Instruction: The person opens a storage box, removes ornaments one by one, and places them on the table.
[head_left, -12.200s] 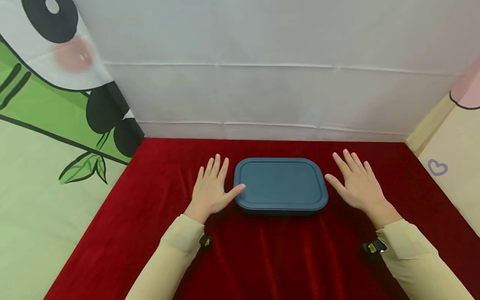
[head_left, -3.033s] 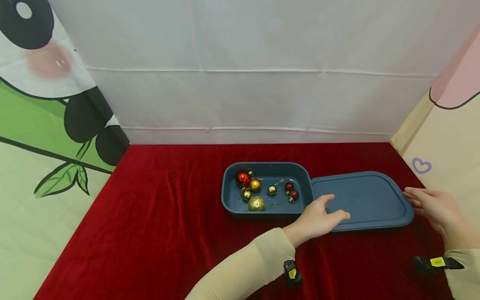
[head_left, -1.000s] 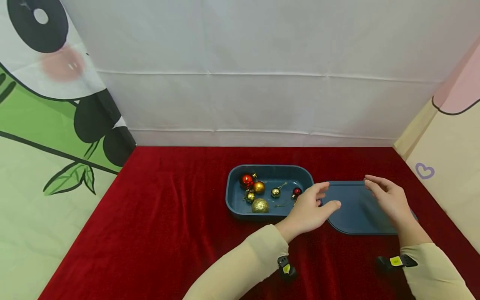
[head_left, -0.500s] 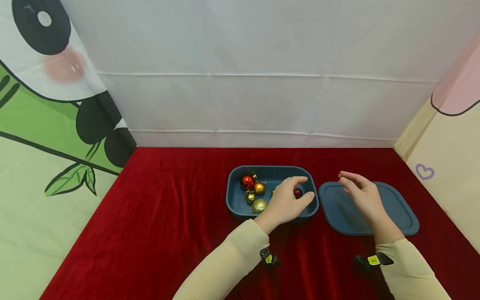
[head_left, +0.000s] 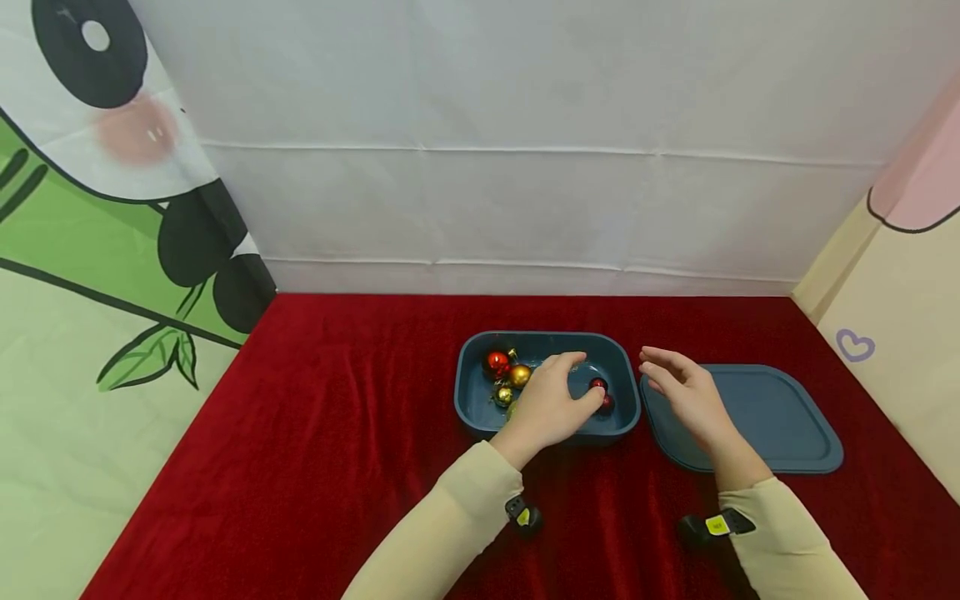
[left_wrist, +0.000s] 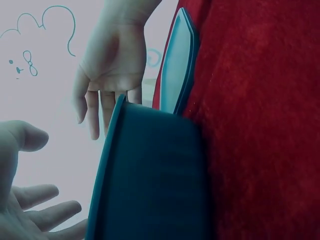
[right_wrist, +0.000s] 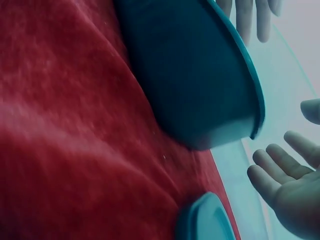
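Observation:
An uncovered blue rectangular box [head_left: 472, 417] stands on the red cloth, holding several Christmas baubles. On its left side lie a shiny red bauble [head_left: 496, 363], an orange-gold one [head_left: 519, 376] and a small gold one [head_left: 503, 395]; dark red baubles [head_left: 607, 405] lie on the right. My left hand [head_left: 543, 407] hovers over the box with loosely bent fingers, nothing in its grasp, hiding part of the contents. Past the box's right end, my right hand [head_left: 692, 404] is held over the left part of the lid [head_left: 772, 417], relaxed and holding nothing. The left wrist view shows the box wall [left_wrist: 155, 170] beside both hands.
The blue lid lies flat on the cloth, close to the box's right end. Red cloth [head_left: 337, 400] covers the table. A white backdrop [head_left: 525, 208] rises behind its far edge, with printed cartoon sheets at left [head_left: 75, 292] and right [head_left: 892, 333].
The box was covered at first; its lid now lies to its right. Over the last second both hands have moved left, the left one from the box's right end to over its middle.

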